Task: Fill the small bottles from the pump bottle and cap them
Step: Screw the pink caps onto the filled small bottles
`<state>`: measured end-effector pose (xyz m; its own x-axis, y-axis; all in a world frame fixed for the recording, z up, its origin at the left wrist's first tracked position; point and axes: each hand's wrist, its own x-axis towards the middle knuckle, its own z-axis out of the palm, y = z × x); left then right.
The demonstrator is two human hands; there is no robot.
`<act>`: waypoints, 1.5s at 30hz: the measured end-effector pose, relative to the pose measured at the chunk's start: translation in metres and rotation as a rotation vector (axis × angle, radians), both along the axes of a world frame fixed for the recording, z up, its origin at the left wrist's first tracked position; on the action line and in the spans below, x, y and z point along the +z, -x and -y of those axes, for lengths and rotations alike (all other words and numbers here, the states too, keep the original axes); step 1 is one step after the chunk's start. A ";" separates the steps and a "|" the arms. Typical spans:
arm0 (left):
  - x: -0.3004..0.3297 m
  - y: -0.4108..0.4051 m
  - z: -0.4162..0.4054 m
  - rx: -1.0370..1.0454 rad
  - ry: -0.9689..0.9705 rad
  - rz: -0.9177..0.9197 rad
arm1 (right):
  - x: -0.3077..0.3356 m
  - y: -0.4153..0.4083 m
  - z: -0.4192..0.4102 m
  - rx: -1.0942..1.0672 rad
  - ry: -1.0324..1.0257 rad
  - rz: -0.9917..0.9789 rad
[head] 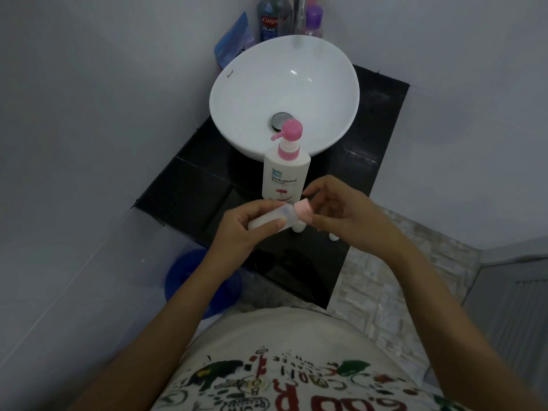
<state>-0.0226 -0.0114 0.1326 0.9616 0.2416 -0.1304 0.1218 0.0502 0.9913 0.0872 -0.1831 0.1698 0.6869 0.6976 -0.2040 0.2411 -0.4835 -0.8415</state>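
A white pump bottle (284, 173) with a pink pump head stands on the black counter (184, 197) in front of the sink. My left hand (243, 229) grips a small white bottle (267, 219), held on its side above the counter. My right hand (341, 212) pinches the pink cap (392, 211) at that bottle's mouth. Two more small white bottles stand on the counter, one (298, 226) under my hands and another (334, 237) mostly hidden by my right hand.
A white round sink (237, 93) with a metal drain sits behind the pump bottle. Mouthwash (268, 19) and a purple bottle (312, 20) stand at the back by the tap. A blue bucket (189, 280) is on the floor at left.
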 end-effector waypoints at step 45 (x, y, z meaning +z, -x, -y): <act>0.007 -0.003 -0.005 0.038 0.053 0.001 | 0.008 0.005 -0.008 -0.070 -0.132 -0.058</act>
